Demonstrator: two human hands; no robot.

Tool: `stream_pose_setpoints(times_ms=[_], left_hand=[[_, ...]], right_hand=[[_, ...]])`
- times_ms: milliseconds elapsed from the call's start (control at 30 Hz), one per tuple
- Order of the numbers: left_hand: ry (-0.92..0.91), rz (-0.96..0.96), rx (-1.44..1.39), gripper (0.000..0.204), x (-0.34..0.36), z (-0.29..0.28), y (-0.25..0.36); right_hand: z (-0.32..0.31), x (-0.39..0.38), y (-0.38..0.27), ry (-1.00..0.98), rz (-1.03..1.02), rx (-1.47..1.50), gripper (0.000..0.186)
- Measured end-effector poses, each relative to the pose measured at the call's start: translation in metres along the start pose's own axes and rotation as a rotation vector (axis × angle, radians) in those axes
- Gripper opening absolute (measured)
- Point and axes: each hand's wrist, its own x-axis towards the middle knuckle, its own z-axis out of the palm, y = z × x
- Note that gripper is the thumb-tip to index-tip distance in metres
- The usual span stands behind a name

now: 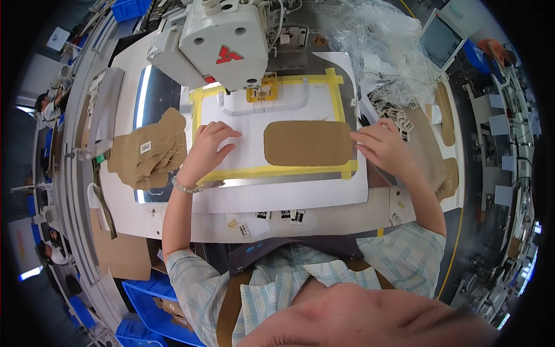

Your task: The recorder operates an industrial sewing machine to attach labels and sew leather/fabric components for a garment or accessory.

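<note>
I'm viewing a pale tabletop point(347, 218), with a white sewing machine point(228, 37) standing at its far side. A yellow-taped white sheet point(248, 141) is lying centrally. Near left, a blue crate point(140, 295) is holding brown items point(172, 306) I'm not making out. A brown pile point(147, 162) is lying left of the sheet. The brown panel point(307, 143) is resting flat on the sheet's right part; I'm judging it light, soft and grippy, and favouring opposite short edges for holding. The left hand point(213, 144) is hovering open, apart from it; the right hand point(378, 144) is curling loosely at its right edge, whether gripping I'm unable to tell.
</note>
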Motion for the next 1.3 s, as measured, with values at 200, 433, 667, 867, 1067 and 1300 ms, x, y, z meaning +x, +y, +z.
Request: stream_pose_setpoints(times_ms=[200,433,667,867,1067,1300], left_hand=[[-0.071,-0.016,-0.038,0.036,-0.014,-0.004,0.007],[-0.187,-0.085,-0.19,0.024,-0.013,0.013,-0.01],[-0.101,0.016,-0.077,0.017,-0.014,0.012,-0.003],[-0.077,-0.096,-0.409,0.023,-0.015,0.012,0.034],[-0.16,-0.159,-0.599,0.04,-0.038,0.022,0.082],[-0.131,-0.166,-0.658,0.039,-0.059,0.032,0.086]], right_hand=[[0.043,-0.025,-0.066,-0.005,-0.029,0.258,0.025],[0.056,-0.001,-0.08,0.07,0.009,0.365,0.021],[0.07,0.033,-0.091,0.052,0.018,0.466,0.017],[0.077,0.055,-0.124,-0.009,0.336,0.868,0.029],[0.097,0.044,-0.151,-0.24,0.656,1.443,0.035],[0.105,0.028,-0.169,-0.207,0.729,1.557,0.017]])
